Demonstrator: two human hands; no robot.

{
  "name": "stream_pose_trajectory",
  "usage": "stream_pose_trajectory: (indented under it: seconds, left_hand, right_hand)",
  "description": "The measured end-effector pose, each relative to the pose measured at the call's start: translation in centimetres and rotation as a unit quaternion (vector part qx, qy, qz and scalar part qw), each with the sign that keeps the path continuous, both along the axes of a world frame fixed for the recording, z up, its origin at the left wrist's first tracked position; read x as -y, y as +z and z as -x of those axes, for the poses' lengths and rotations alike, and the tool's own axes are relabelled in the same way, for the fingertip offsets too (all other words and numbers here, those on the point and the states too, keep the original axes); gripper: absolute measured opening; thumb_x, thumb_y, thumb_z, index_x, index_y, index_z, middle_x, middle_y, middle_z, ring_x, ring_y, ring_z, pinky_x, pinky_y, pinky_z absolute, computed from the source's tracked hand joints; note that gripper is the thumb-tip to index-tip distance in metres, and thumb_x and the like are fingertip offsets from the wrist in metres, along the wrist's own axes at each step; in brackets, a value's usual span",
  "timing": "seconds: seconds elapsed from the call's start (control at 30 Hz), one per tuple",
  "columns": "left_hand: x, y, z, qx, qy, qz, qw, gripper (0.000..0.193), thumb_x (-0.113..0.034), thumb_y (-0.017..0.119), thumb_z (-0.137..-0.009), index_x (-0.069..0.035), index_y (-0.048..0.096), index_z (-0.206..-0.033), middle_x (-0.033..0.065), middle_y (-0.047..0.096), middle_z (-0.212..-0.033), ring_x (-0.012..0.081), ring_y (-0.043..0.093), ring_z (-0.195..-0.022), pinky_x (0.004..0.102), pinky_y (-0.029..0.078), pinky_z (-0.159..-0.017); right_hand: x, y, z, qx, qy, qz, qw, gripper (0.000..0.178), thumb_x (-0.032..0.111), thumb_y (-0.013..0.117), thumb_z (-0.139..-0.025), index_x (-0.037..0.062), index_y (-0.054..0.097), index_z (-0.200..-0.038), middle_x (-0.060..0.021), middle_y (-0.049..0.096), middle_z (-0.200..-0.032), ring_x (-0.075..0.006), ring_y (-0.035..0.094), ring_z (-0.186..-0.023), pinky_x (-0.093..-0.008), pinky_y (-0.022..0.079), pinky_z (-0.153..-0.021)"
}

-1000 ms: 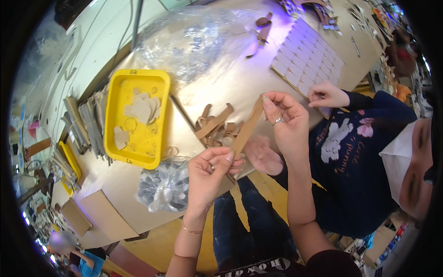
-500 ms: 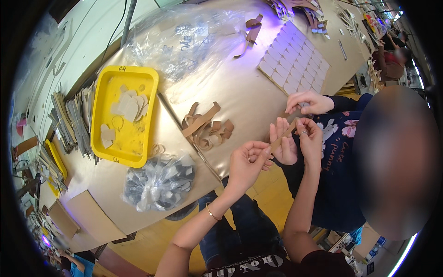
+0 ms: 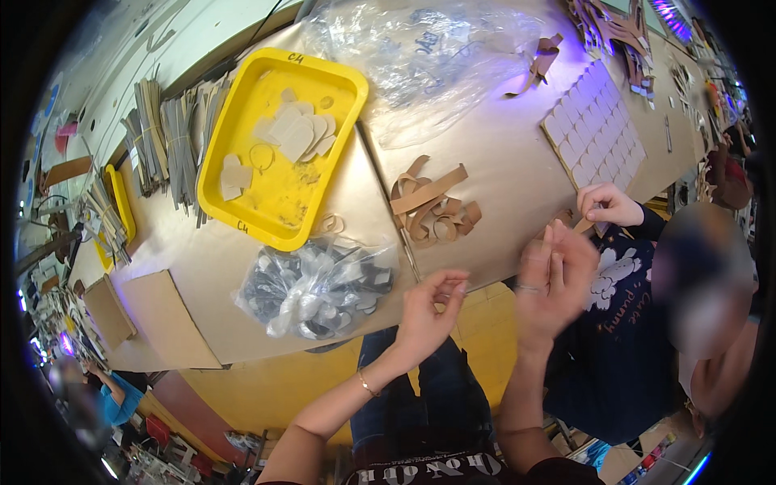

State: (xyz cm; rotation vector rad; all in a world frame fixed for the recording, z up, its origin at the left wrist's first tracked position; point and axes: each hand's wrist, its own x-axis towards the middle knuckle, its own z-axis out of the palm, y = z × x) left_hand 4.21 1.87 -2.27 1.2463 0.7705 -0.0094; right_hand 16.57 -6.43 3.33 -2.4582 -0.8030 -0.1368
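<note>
Yellow tray [image 3: 242, 218], tan strips [image 3: 432, 206], shiny beige table [image 3: 501, 162], navy cartoon-print top [image 3: 622, 323]

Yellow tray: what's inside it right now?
The yellow tray holds pale flat cut pieces, some overlapping, and a thin ring. Whatever lies beneath the overlapped pieces is covered.

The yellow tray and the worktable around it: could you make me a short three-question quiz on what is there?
1. True or false: the yellow tray holds pale flat cut-outs.
2. What lies just below the tray? A) a clear bag of grey pieces B) a hammer
3. Fill in: the left hand is ____, holding nothing.

Key: 1 true. 2 A. 3 empty.
</note>
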Motion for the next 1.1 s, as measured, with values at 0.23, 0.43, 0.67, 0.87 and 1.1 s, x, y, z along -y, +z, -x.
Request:
stream_pose_trajectory:
  seconds: [0.23, 0.43, 0.67, 0.87, 1.1]
  left_hand:
    - [-2.0, -0.7, 2.7, -0.028, 0.013, -0.062, 0.998, 0.014, -0.007, 0.061, -0.088, 0.001, 0.063, -0.099, 0.0083, 0.068, -0.081, 0.0122, 0.063, -0.068, 0.0250, 0.049, -0.063]
    - [-2.6, -0.8, 2.3, 0.016, 0.086, 0.006, 0.996, 0.022, -0.007, 0.059, -0.090, 0.002, 0.057, -0.109, 0.0098, 0.066, -0.094, 0.0130, 0.063, -0.082, 0.0264, 0.051, -0.072]
    - [-5.1, -0.4, 0.2, 0.057, 0.257, 0.317, 0.911, 0.041, -0.006, 0.050, -0.095, -0.002, 0.035, -0.133, 0.0087, 0.052, -0.122, 0.0156, 0.049, -0.117, 0.0275, 0.043, -0.094]
    - [-6.1, 0.3, -0.1, 0.099, 0.170, 0.201, 0.960, 0.033, -0.007, 0.052, -0.095, -0.003, 0.043, -0.127, 0.0057, 0.061, -0.106, 0.0090, 0.057, -0.095, 0.0228, 0.046, -0.082]
    - [-6.6, 0.6, 0.0, 0.084, 0.205, 0.231, 0.947, 0.027, -0.008, 0.056, -0.094, 0.001, 0.054, -0.119, 0.0040, 0.065, -0.101, 0.0072, 0.060, -0.088, 0.0205, 0.047, -0.077]
  right_hand:
    - [-7.6, -6.5, -0.2, -0.074, 0.165, 0.056, 0.982, 0.032, 0.002, 0.063, -0.075, 0.0115, 0.064, -0.106, -0.0129, 0.055, -0.114, -0.0308, 0.052, -0.104, -0.0409, 0.042, -0.089]
    - [-5.5, -7.0, 0.6, -0.226, 0.079, -0.102, 0.965, 0.012, 0.002, 0.067, -0.079, 0.0039, 0.068, -0.091, -0.0110, 0.059, -0.106, -0.0225, 0.062, -0.090, -0.0318, 0.051, -0.075]
    - [-3.8, -7.2, 2.6, -0.169, 0.118, -0.204, 0.957, 0.019, -0.007, 0.069, -0.073, 0.0015, 0.067, -0.090, -0.0139, 0.058, -0.111, -0.0249, 0.063, -0.099, -0.0304, 0.054, -0.083]
    - [-4.0, -6.6, 3.6, -0.126, 0.173, -0.206, 0.955, 0.032, -0.004, 0.071, -0.070, 0.0052, 0.065, -0.100, -0.0131, 0.059, -0.114, -0.0268, 0.063, -0.101, -0.0319, 0.056, -0.081]
    - [-4.0, -6.1, 2.5, -0.155, 0.225, -0.214, 0.938, 0.033, 0.000, 0.074, -0.072, 0.0048, 0.065, -0.103, -0.0123, 0.060, -0.114, -0.0257, 0.064, -0.099, -0.0329, 0.055, -0.081]
